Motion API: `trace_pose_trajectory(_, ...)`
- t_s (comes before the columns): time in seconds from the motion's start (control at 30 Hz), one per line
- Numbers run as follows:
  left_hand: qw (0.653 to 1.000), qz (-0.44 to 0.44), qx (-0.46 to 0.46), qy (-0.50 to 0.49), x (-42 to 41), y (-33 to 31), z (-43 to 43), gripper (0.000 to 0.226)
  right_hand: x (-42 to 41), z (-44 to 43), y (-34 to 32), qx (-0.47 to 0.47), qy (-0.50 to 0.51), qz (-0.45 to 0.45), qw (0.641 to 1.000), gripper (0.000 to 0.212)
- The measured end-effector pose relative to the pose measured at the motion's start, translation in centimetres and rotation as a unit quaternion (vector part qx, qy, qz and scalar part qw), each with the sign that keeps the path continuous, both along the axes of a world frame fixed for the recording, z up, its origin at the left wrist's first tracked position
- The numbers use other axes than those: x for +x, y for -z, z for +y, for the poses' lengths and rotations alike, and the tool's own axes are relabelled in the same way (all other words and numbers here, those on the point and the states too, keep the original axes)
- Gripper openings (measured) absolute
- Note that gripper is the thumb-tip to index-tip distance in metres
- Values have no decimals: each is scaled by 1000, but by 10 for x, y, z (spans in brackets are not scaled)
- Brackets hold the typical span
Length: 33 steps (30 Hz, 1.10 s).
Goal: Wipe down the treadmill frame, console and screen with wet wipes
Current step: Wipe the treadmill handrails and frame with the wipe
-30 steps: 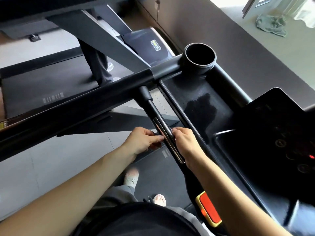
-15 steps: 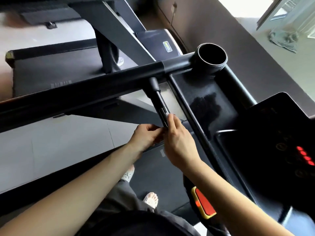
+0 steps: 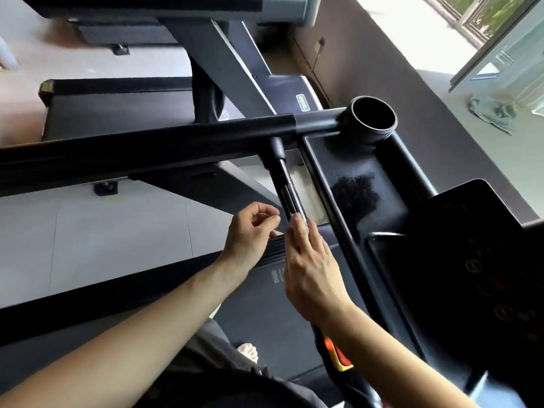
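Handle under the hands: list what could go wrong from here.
The right hand lays bare fingers along the shiny handle; no wipe shows there, so it may only smear fingerprints. A foot seems to stand on the belt beside the console; a stray press on its buttons might start the belt. The tray shows a streaky patch that could dry as marks.

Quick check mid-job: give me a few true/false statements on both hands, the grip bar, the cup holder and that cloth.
1. The right hand lays straight fingers along the chrome grip bar. True.
2. The left hand grips the crossbar. False: it is below the crossbar, fingers curled, beside the grip bar.
3. The cup holder holds a bottle. False: no bottle shows in it.
4. A crumpled cloth lies by the window. True.
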State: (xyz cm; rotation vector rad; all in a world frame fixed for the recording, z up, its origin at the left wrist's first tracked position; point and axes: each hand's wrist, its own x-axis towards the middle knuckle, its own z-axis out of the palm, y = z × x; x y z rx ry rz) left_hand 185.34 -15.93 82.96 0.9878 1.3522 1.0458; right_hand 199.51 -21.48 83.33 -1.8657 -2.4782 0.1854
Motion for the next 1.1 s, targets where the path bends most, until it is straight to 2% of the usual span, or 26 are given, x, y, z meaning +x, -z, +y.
trace_pose_trajectory(0.07, 1000, -9, 3, -2, 3, 2, -5, 12, 5, 4, 0, 16, -22, 34, 999, 54)
trace_pose_trajectory(0.2, 1000, -25, 13, 11, 14, 8, -10, 22, 7, 20, -2, 96, 30, 218, 971, 33)
trace_pose_trajectory(0.27, 999, -19, 31, 19, 23, 10, -12, 16, 4, 18, -2, 110, 80, 281, 950, 32)
trace_pose_trajectory(0.33, 998, 36, 56, 9, 32, 14, -14, 4, 2, 15, -3, 105, 139, 336, 926, 23)
trace_pose_trajectory(0.47, 972, 201, 115, -35, 45, 26, -20, 27, 11, 11, 1, 70, 187, 376, 905, 31)
trace_pose_trajectory(0.6, 961, 218, 138, -102, 43, 36, -9, 17, 15, 3, -1, 18, 180, 362, 914, 44)
trace_pose_trajectory(0.7, 978, 150, 87, -115, 39, 38, 9, 11, 15, 6, -3, -25, 170, 356, 919, 48)
trace_pose_trajectory(0.83, 987, 86, 11, -132, 40, 44, 18, 14, 17, 9, -1, -14, 174, 367, 914, 48)
trace_pose_trajectory(0.9, 989, -15, -62, -133, 46, 44, 14, 23, 19, 9, -1, -11, 186, 380, 906, 46)
trace_pose_trajectory(1.0, 951, -205, -201, -116, 55, 34, 1, 28, 21, 11, -1, -26, 207, 394, 895, 40)
trace_pose_trajectory(1.1, 916, -301, -264, -36, 44, 29, 0, 28, 19, 12, 2, -11, 231, 394, 890, 33)
